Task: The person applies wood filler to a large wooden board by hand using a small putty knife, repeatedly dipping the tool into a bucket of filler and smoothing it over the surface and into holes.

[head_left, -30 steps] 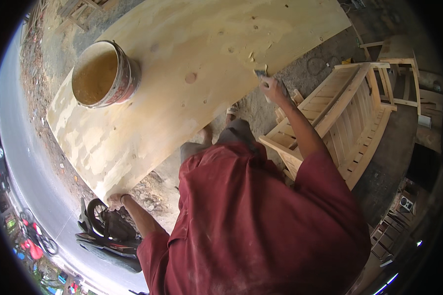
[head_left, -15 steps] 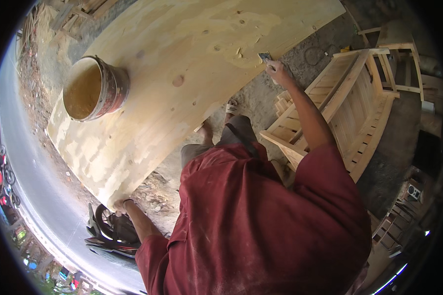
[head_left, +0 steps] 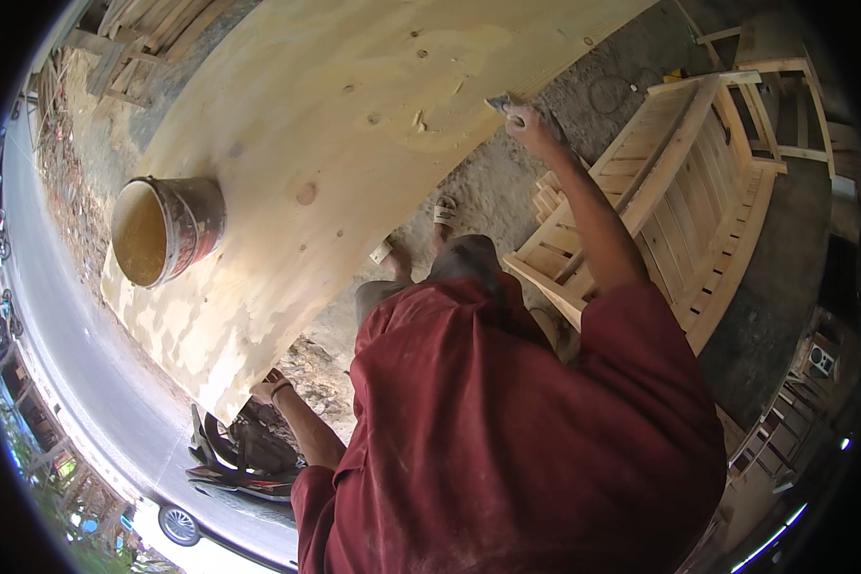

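A large pale plywood sheet [head_left: 287,239] stretches across the view, smeared with cream putty. My right hand [head_left: 534,132] is closed around a putty knife [head_left: 498,101], whose blade is at the sheet's near edge, toward the right. Small ridges of putty [head_left: 419,121] lie just left of the blade. At the lower left, my left hand [head_left: 267,386] grips the sheet's near edge close to its corner, with its fingertips partly hidden. A stained bucket [head_left: 189,222], coated inside with yellowish paste, stands on the left part of the sheet.
A slatted wooden bench frame [head_left: 674,191] stands right of my arm, with another wooden frame [head_left: 804,105] behind it. A motorcycle [head_left: 249,450] is parked below the sheet's left corner. Beyond runs a road [head_left: 77,335] with a white car [head_left: 187,536]. Stacked planks [head_left: 153,33] lie far left.
The putty knife has come to the sheet's near edge and its blade has turned. My left hand has shifted along the edge, away from the corner. A white car has appeared on the road.
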Motion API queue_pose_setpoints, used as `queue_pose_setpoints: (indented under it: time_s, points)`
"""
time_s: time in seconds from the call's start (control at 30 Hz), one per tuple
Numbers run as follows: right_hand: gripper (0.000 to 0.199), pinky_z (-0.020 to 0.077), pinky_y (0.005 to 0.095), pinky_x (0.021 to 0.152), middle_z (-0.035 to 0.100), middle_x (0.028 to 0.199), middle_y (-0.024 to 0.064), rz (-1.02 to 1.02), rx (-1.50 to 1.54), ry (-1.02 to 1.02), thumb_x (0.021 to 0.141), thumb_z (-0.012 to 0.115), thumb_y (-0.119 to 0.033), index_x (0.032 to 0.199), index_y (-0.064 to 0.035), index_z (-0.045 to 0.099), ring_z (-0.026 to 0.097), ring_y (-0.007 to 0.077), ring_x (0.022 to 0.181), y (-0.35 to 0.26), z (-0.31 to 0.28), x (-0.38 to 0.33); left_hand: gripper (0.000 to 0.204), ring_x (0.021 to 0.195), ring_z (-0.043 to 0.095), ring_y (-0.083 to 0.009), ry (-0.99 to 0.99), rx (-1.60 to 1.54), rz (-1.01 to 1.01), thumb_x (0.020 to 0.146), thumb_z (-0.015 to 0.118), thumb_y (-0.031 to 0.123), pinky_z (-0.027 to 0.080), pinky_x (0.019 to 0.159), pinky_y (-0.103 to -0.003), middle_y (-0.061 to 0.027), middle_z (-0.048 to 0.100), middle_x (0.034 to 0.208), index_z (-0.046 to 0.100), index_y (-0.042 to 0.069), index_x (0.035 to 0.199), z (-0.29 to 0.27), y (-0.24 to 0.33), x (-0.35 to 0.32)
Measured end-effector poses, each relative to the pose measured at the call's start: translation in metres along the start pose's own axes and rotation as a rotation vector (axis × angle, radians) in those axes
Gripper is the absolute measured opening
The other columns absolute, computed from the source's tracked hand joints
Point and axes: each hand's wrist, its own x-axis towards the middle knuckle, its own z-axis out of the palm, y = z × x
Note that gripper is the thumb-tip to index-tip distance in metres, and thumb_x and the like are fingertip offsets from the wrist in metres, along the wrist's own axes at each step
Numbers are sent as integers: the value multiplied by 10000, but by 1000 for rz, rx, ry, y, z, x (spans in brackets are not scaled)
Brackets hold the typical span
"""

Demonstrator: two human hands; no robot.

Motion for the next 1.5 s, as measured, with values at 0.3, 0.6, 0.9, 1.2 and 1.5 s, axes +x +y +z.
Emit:
queue_pose_setpoints:
  time_s: [0.3,0.6,0.9,1.2,1.5]
  points:
    - [450,486,321,617,672,860,203,20,-72,39,858,627,-232,1265,-43,602,656,231,711,9,-31,-7,426,930,653,-269,-111,-173,-47,969,459,403,571,759,-398,-118,654,1092,587,50,1170,27,-13,-79]
    - [476,493,375,619,650,795,206,29,-4,62,856,634,-263,1256,-9,586,646,253,674,7,-30,-15,420,1033,650,-284,-173,-89,64,970,469,320,568,867,-382,-159,615,1240,563,7,1235,71,-21,-74]
    - [417,535,378,749,697,813,205,282,144,-97,778,662,-369,994,-14,693,701,278,811,9,-76,14,412,1040,646,-284,65,479,237,968,472,315,562,866,-378,-163,619,1230,572,12,1229,81,-24,-70]
    - [419,517,332,569,693,784,176,344,72,-301,779,687,-375,871,34,691,688,214,695,-48,-58,15,404,1047,643,-284,364,1233,286,965,476,310,557,866,-374,-166,622,1221,580,16,1222,79,-23,-77]
    - [381,473,305,426,648,626,101,162,136,-258,806,694,-360,780,20,698,609,138,513,-67,-6,20,401,1053,637,-286,454,1363,246,960,484,307,552,865,-373,-171,621,1212,583,15,1215,68,-21,-73]
